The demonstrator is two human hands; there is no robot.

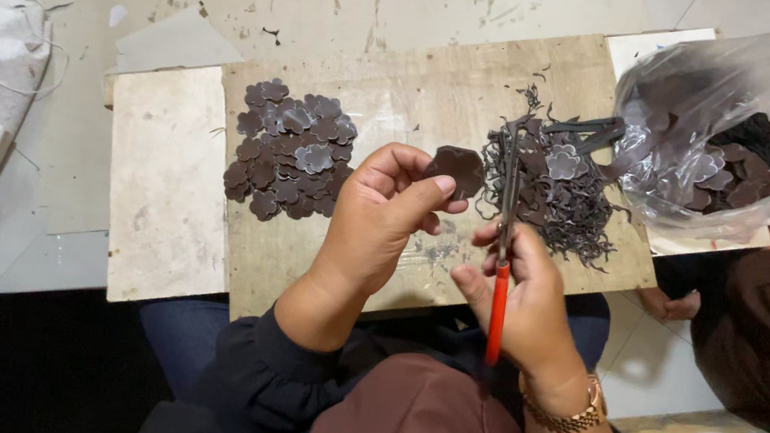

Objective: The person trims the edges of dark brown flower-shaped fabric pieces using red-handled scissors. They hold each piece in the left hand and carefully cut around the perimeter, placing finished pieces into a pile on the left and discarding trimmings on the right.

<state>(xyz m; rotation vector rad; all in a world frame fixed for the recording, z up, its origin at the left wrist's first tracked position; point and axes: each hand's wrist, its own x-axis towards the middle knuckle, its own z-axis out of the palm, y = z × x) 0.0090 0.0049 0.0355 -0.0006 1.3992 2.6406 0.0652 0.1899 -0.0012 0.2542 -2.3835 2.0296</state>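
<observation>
1. Nearest the camera, the right hand (518,287) grips red-handled scissors (503,260), fingers closed around the handle, blades pointing away over the wooden board (303,246).
2. Left hand (386,212) pinches a dark brown disc (457,169) between thumb and fingers, held above the board's middle.
3. Turning the disc steadily into the blades, rather than moving the scissors, would likely give cleaner edges.
4. Left of the disc lies a pile of flower shapes (290,151); right of it, trimmings (554,193) and a plastic bag (729,122).
</observation>
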